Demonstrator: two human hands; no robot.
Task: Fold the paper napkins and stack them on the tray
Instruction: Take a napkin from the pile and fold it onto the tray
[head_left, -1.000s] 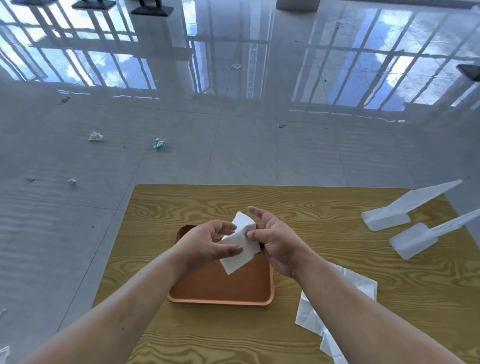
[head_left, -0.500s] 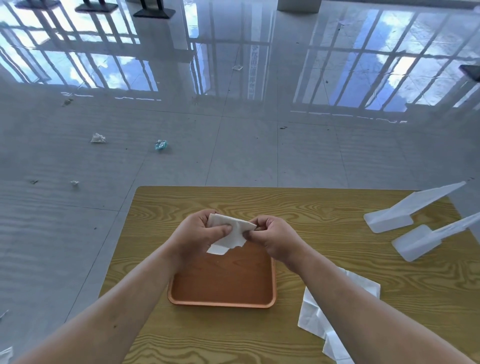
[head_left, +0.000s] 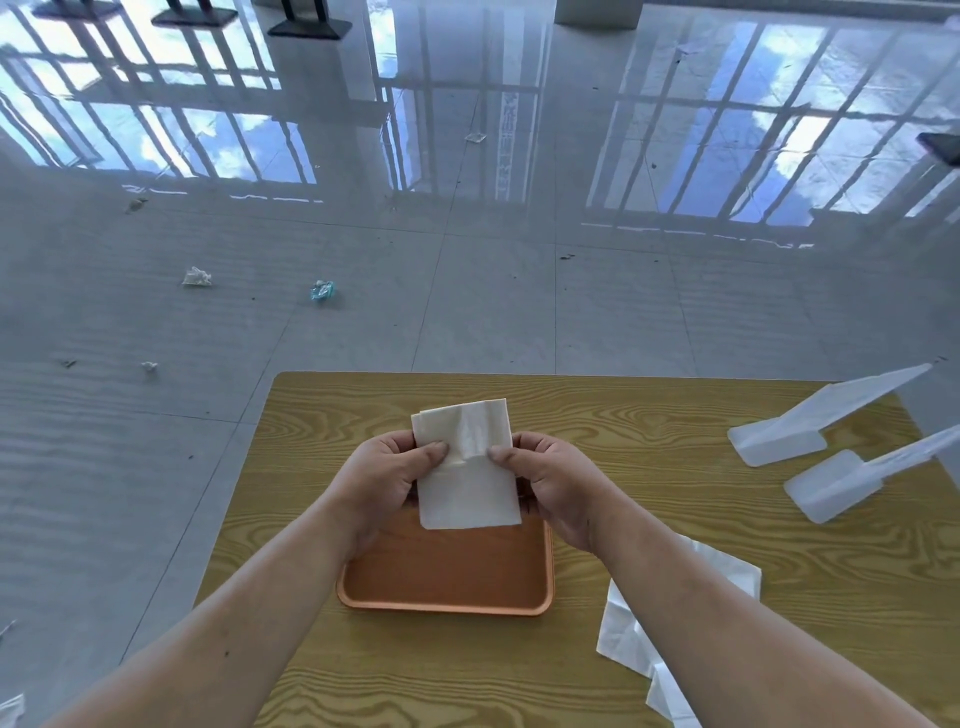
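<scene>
A white paper napkin (head_left: 466, 475) is held upright and spread as a tall rectangle above the far half of the orange tray (head_left: 447, 577). My left hand (head_left: 387, 480) pinches its left edge and my right hand (head_left: 553, 486) pinches its right edge, thumbs on the near face. The tray's visible floor is bare. More white napkins (head_left: 631, 636) lie flat on the wooden table (head_left: 649, 457), to the right of the tray, partly hidden by my right forearm.
Two white plastic scoop-like pieces (head_left: 789, 428) (head_left: 836, 491) lie at the table's right side. The table's far edge borders a glossy tiled floor with small scraps of litter (head_left: 323, 290) to the left.
The napkin, bunched small between both hands a moment ago, is now opened out into a tall rectangle. Both hands have shifted apart to its side edges.
</scene>
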